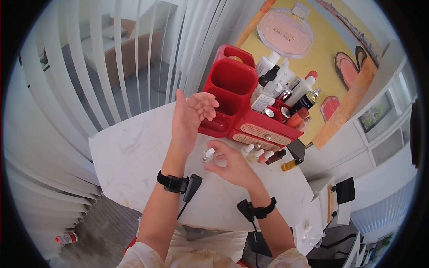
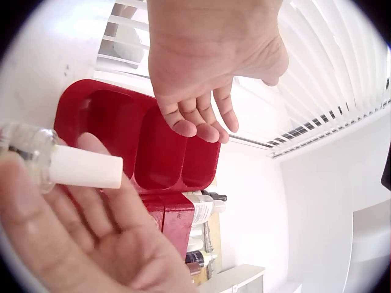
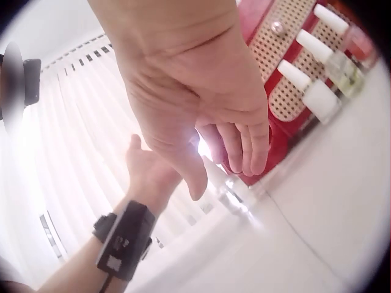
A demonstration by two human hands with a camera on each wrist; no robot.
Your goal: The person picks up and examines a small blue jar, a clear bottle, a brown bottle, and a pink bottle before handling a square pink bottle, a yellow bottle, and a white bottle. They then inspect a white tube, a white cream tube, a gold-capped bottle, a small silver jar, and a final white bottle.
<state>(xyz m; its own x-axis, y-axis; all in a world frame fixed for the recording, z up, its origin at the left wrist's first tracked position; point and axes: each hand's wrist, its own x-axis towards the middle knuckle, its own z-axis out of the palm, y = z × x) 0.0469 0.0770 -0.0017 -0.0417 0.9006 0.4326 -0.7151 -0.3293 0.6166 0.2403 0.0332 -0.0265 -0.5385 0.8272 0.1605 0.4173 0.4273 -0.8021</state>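
A small clear glass nail polish bottle [image 1: 208, 155] with a white cap is at the table's middle, just past the fingertips of my right hand [image 1: 232, 163]. Thumb and fingers of that hand are spread apart around its near side; the right wrist view shows the bottle [image 3: 231, 196] between them, partly covered by glare. Close up in the left wrist view, the bottle's white cap [image 2: 85, 166] overlaps the right palm. My left hand [image 1: 192, 118] is raised, palm turned inward, fingers loosely bent with nothing in them, in front of the red organizer's open compartments [image 1: 223, 102].
The red organizer [image 1: 243, 118] has drawers with woven fronts [image 1: 259, 134] and a section crowded with cosmetic bottles [image 1: 286, 89]. Several nail polish bottles [image 1: 255, 155] line up before the drawers, a yellow bottle [image 1: 291, 165] to their right. White blinds [image 1: 118, 62] hang beside the marble-patterned table [image 1: 129, 161].
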